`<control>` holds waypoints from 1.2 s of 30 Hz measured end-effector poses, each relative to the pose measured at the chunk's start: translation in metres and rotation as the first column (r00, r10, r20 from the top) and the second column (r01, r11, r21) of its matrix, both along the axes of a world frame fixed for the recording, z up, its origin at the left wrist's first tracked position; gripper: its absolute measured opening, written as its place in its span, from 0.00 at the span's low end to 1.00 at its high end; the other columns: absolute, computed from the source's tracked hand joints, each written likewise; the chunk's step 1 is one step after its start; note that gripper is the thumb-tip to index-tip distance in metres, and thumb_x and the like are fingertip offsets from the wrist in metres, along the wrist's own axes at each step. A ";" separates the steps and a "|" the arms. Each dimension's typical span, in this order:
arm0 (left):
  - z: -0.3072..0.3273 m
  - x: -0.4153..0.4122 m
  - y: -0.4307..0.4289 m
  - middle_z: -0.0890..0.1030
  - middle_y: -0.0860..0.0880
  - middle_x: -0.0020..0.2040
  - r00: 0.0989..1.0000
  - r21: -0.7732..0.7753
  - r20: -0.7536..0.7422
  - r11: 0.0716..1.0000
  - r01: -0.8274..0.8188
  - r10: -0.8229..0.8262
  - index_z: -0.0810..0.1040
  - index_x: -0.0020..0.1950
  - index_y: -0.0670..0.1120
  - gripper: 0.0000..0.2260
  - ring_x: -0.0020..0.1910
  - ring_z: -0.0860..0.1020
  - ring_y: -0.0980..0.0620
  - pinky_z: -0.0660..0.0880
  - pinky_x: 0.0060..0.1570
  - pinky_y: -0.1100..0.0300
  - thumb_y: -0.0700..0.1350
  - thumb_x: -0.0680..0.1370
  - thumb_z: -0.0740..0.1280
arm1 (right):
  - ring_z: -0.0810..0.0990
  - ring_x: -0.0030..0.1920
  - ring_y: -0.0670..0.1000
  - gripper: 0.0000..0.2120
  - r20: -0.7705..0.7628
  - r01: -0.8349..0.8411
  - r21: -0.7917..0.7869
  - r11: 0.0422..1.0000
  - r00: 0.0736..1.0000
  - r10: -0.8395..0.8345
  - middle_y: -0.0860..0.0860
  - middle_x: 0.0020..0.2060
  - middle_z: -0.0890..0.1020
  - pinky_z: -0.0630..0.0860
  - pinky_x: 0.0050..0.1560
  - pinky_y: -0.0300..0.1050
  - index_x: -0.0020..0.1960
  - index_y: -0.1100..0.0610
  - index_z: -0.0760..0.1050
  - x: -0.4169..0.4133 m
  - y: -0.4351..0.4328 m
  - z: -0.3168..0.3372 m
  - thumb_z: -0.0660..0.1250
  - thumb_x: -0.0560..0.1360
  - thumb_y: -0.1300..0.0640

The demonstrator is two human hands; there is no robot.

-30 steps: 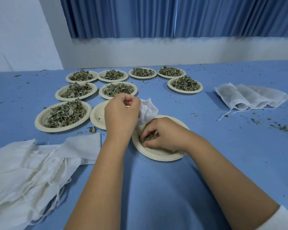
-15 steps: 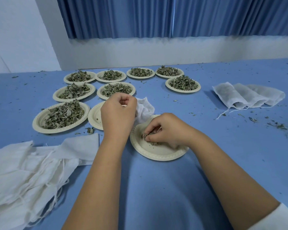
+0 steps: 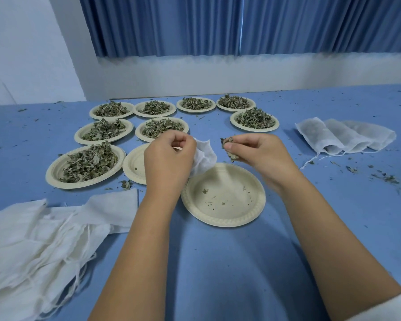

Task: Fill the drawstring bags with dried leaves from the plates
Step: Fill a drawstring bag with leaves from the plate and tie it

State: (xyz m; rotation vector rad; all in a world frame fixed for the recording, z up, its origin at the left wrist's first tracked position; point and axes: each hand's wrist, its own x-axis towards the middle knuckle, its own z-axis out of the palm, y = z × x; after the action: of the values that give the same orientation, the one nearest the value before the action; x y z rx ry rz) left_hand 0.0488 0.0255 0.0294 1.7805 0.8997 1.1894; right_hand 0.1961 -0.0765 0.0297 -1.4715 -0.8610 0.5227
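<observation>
One bag (image 3: pixel 205 156) in left hand (image 3: pixel 169 158); leaves (image 3: pixel 227 144) (right hand (image 3: pixel 257 151)) beside.

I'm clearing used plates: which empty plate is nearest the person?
The front-centre plate, holding only crumbs. The other empty plate lies farther back, partly behind the left hand; the rest hold leaves.
</observation>
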 end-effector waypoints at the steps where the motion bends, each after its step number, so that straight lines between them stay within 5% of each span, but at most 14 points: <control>1: 0.000 0.000 0.000 0.81 0.56 0.36 1.000 -0.003 -0.002 1.000 0.020 -0.020 0.80 0.40 0.54 0.07 0.36 0.79 0.54 0.73 0.37 0.63 0.44 0.76 0.67 | 0.83 0.40 0.42 0.05 -0.057 -0.033 0.011 0.999 0.998 0.034 0.48 0.40 0.86 0.79 0.43 0.34 0.41 0.52 0.86 0.001 -0.001 0.002 0.74 0.72 0.61; 6: -0.003 0.001 -0.003 0.82 0.59 0.37 0.995 0.090 -0.033 0.992 0.094 -0.091 0.81 0.39 0.55 0.07 0.34 0.77 0.61 0.74 0.36 0.65 0.45 0.75 0.68 | 0.82 0.36 0.44 0.06 -0.464 -0.247 0.094 0.964 0.846 0.262 0.52 0.40 0.85 0.78 0.39 0.33 0.40 0.59 0.86 0.007 -0.004 0.006 0.75 0.63 0.60; 13: -0.004 0.004 -0.006 0.82 0.56 0.36 0.984 0.163 -0.070 0.972 0.171 -0.161 0.83 0.40 0.53 0.06 0.34 0.77 0.59 0.74 0.37 0.65 0.44 0.75 0.69 | 0.82 0.38 0.45 0.08 -0.577 -0.359 0.009 0.933 0.760 0.298 0.55 0.39 0.84 0.79 0.37 0.34 0.42 0.64 0.84 0.003 0.000 0.000 0.74 0.63 0.63; 23: -0.008 0.012 -0.016 0.81 0.53 0.36 0.933 0.215 -0.248 0.925 0.315 -0.260 0.84 0.43 0.48 0.04 0.35 0.78 0.56 0.77 0.41 0.59 0.44 0.74 0.70 | 0.82 0.37 0.45 0.10 -0.547 -0.250 -0.128 0.960 0.825 0.142 0.57 0.43 0.82 0.80 0.40 0.34 0.55 0.70 0.79 0.002 0.003 -0.005 0.68 0.75 0.68; 26: -0.008 0.014 -0.019 0.81 0.53 0.37 0.928 0.233 -0.273 0.919 0.320 -0.254 0.84 0.43 0.48 0.03 0.36 0.78 0.56 0.76 0.42 0.58 0.43 0.74 0.70 | 0.81 0.43 0.48 0.07 -0.380 -0.205 -0.254 0.945 0.920 0.097 0.57 0.43 0.81 0.79 0.53 0.38 0.52 0.68 0.81 0.001 0.004 -0.008 0.68 0.76 0.66; 30: -0.009 0.016 -0.022 0.81 0.52 0.36 0.918 0.260 -0.308 0.906 0.333 -0.249 0.84 0.42 0.47 0.04 0.36 0.77 0.55 0.75 0.42 0.56 0.43 0.74 0.69 | 0.81 0.37 0.48 0.04 -0.258 -0.198 -0.316 0.928 0.959 0.117 0.58 0.38 0.81 0.80 0.41 0.36 0.46 0.68 0.81 -0.003 0.005 -0.010 0.67 0.76 0.69; 33: -0.009 0.017 -0.023 0.81 0.53 0.37 0.908 0.248 -0.330 0.905 0.346 -0.257 0.84 0.44 0.47 0.04 0.36 0.77 0.55 0.75 0.43 0.57 0.43 0.74 0.69 | 0.80 0.46 0.55 0.06 -0.259 -0.144 -0.297 0.944 0.964 0.065 0.64 0.45 0.81 0.77 0.59 0.48 0.44 0.67 0.80 -0.004 0.007 -0.013 0.65 0.76 0.71; 36: -0.008 0.015 -0.021 0.81 0.54 0.35 0.913 0.194 -0.293 0.918 0.346 -0.283 0.84 0.44 0.48 0.03 0.35 0.78 0.57 0.77 0.41 0.60 0.43 0.74 0.70 | 0.84 0.44 0.49 0.06 -0.391 -0.183 -0.193 0.964 0.915 0.095 0.61 0.47 0.83 0.81 0.48 0.38 0.46 0.68 0.80 -0.004 0.009 -0.012 0.65 0.77 0.69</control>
State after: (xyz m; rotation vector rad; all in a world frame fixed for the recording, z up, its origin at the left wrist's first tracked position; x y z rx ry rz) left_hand 0.0640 0.0049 0.0217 2.2223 0.5907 0.8963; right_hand 0.1920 -0.0677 0.0175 -1.4511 -0.6139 1.0061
